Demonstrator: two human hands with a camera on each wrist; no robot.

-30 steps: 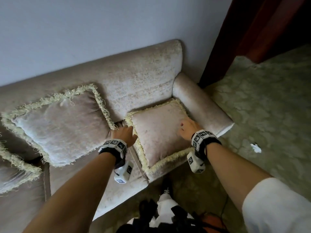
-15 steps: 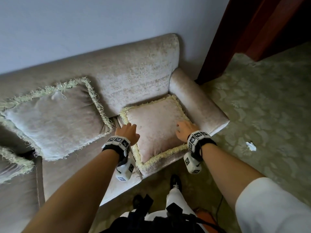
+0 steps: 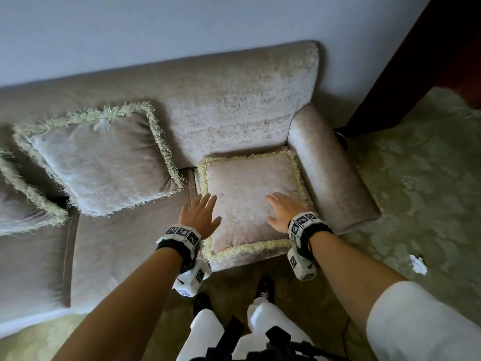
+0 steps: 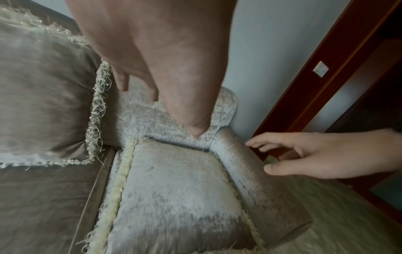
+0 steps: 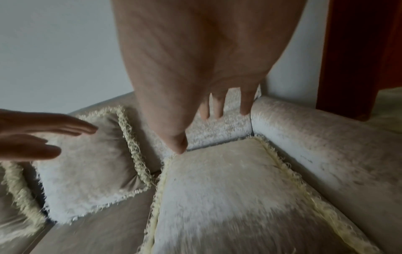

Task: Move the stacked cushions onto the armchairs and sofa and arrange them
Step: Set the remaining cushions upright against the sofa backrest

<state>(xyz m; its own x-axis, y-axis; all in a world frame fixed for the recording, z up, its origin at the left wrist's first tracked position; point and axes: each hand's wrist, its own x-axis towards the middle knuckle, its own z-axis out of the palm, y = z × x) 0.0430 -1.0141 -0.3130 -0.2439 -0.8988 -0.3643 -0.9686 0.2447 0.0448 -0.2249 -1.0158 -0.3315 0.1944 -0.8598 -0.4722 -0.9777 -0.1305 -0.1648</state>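
both hands are spread flat with nothing in them. the left hand [image 3: 200, 214] hangs over the left fringe of the flat cushion [image 3: 251, 201], fingers straight and fanned, and the wrist views show air between the palm and the fabric. the right hand [image 3: 281, 212] is over the cushion's right half, fingers loose and a little bent; whether its fingertips touch the cover i cannot tell.

that flat cushion lies face up on the sofa [image 3: 234, 105] seat, tucked into the corner, its back edge against the backrest and its right fringe along the armrest [image 3: 335, 178]. its front fringe sits at the seat's front edge.

just beside it to the left, a second cushion [image 3: 101, 162] leans tilted against the backrest, one corner nearly meeting the flat one. further left, the fringed edge of a third cushion [image 3: 23, 204] shows at the frame's border.

a dark red wooden door frame [image 3: 406, 74] stands right of the sofa, and a white scrap [image 3: 418, 264] lies on the patterned green carpet [image 3: 421, 178].
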